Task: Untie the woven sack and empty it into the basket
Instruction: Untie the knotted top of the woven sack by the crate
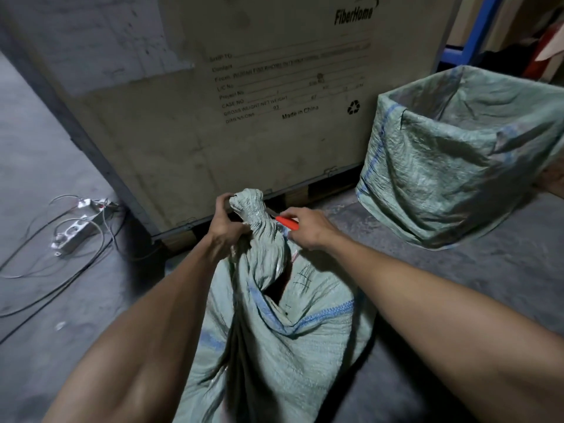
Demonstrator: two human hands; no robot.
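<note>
A pale green woven sack with blue stripes stands on the floor between my forearms, its neck bunched and tied at the top. My left hand grips the bunched neck from the left. My right hand holds a red-handled tool with its tip against the right side of the tie. The basket, lined with a similar green woven bag and open at the top, stands at the right, apart from the sack.
A large FiberHome shipping crate on a pallet stands right behind the sack. Power strips and loose cables lie on the concrete floor at the left. A blue shelf frame rises behind the basket.
</note>
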